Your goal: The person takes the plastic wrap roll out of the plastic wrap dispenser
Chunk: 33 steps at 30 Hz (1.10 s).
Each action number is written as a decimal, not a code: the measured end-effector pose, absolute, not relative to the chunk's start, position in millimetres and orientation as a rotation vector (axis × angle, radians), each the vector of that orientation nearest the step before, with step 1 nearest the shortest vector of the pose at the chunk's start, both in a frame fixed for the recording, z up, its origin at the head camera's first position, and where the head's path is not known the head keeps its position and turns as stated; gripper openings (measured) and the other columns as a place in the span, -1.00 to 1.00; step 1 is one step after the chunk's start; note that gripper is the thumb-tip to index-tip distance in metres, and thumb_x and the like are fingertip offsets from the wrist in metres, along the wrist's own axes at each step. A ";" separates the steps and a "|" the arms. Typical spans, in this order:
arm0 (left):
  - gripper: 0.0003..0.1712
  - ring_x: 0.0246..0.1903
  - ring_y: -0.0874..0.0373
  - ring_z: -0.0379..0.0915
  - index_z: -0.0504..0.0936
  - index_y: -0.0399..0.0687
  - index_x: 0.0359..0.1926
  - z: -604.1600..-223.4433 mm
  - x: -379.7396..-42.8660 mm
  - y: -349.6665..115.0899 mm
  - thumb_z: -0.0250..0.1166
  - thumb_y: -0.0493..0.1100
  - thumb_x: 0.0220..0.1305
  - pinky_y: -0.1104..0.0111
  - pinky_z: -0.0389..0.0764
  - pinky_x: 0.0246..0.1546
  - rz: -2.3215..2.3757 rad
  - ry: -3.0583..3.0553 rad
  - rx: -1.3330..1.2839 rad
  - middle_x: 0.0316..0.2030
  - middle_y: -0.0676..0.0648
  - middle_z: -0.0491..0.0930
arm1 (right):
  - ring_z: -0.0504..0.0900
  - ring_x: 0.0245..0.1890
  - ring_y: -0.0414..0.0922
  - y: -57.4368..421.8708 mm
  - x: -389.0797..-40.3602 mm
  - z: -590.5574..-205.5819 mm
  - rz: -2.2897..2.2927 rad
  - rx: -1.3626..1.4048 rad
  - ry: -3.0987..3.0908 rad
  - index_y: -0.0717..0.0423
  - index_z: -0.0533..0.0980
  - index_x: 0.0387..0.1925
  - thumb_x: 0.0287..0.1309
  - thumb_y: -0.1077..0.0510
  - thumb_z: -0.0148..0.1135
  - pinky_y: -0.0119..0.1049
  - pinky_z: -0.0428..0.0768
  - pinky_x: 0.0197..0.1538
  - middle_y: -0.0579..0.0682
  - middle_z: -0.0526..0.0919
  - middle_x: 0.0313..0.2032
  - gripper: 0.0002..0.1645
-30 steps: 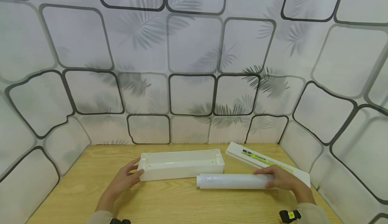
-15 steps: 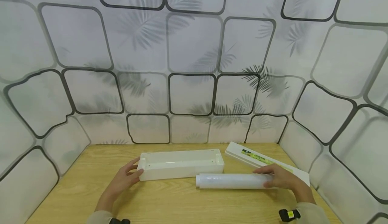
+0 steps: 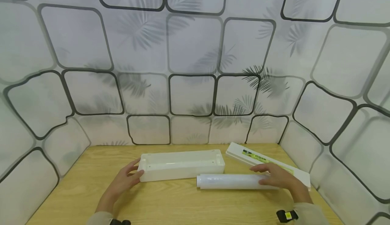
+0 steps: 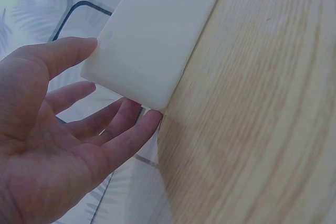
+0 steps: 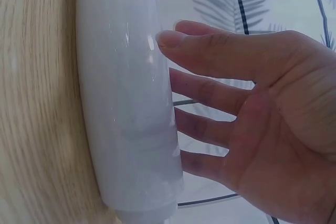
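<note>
A long white box (image 3: 182, 174) with an exposed hollow inside lies on the table. My left hand (image 3: 123, 181) is at its left end, thumb by the near corner and index finger by the far one. In the left wrist view, fairly straight fingertips touch the end of the box (image 4: 142, 40). A roll of what looks like cling film (image 3: 231, 181) lies in front of the box's right part. My right hand (image 3: 278, 177) straddles the roll's right end loosely, thumb on the near side. In the right wrist view, the other fingers pass partly out of sight behind the roll (image 5: 128, 87).
A long white lid (image 3: 237, 150) with a green and yellow label lies slanted behind the roll, partly hidden by my right hand. Everything rests on a wood-grain table (image 3: 170, 204). Patterned curtains or wall coverings (image 3: 192, 93) stand behind and on both sides.
My right hand has slid slightly left along the roll, its index finger and thumb shifting and loosening. The roll, the box and my left hand stay almost where they were.
</note>
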<state>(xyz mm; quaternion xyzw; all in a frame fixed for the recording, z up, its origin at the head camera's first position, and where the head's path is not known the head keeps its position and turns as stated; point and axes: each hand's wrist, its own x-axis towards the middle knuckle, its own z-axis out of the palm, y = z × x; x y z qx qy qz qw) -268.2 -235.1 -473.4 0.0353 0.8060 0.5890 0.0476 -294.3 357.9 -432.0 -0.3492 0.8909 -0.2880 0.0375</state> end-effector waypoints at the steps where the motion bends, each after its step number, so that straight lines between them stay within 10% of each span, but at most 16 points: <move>1: -0.17 0.23 -0.20 0.52 0.06 -0.18 0.62 -473.5 -267.8 -234.8 0.24 -0.09 0.52 0.20 0.73 0.12 1.796 2.459 0.110 0.43 -0.54 0.23 | 0.68 0.13 -0.17 356.5 -294.5 -432.2 -0.877 -1.065 2.747 0.30 0.60 0.20 0.26 0.06 0.43 -0.25 0.68 0.07 0.26 0.71 0.15 -0.43; 33: -0.18 0.22 -0.21 0.53 0.05 -0.20 0.62 -474.4 -268.1 -235.0 0.23 -0.11 0.53 0.19 0.74 0.11 1.804 2.452 0.135 0.42 -0.55 0.24 | 0.71 0.06 -0.11 347.0 -293.9 -432.0 -0.886 -1.048 2.798 0.32 0.63 0.12 0.27 0.13 0.42 -0.25 0.69 0.06 0.24 0.73 0.09 -0.53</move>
